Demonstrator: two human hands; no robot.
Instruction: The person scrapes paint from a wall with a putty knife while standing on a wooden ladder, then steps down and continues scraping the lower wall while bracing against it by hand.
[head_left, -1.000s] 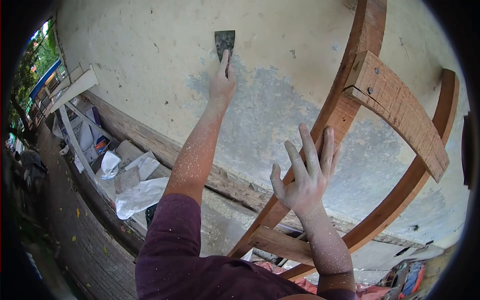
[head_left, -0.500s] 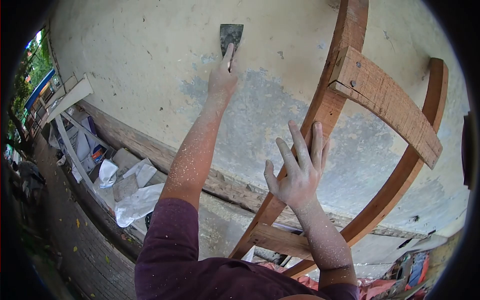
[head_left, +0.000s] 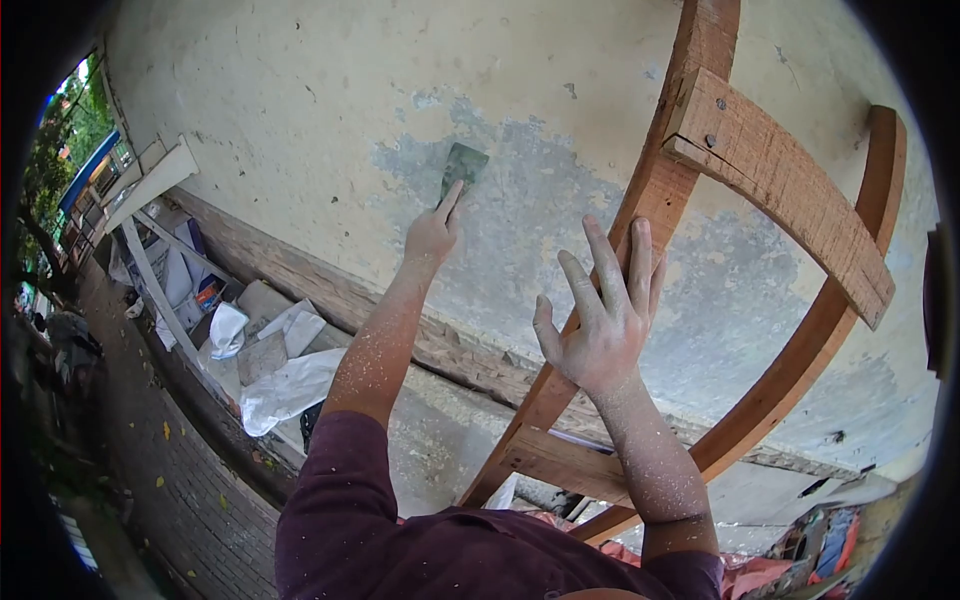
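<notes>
My left hand (head_left: 432, 233) is stretched out to the wall (head_left: 300, 110) and grips a metal scraper (head_left: 461, 166), index finger laid along its blade. The blade lies flat on a grey, scraped patch of the cream wall. My right hand (head_left: 600, 320) rests with fingers spread against the left rail of a wooden ladder (head_left: 655, 190) that leans on the wall. Both forearms are dusted with white flecks.
A ladder rung (head_left: 790, 195) crosses at upper right, another rung (head_left: 550, 462) sits low. White sacks and boards (head_left: 270, 370) lie along the wall's base at left. A brick-paved path (head_left: 190, 500) runs below. Orange and blue clutter (head_left: 820, 550) sits at the lower right.
My left hand has drawn the scraper down the wall, from the cream paint near the top to the grey patch. My right hand stays on the ladder rail.
</notes>
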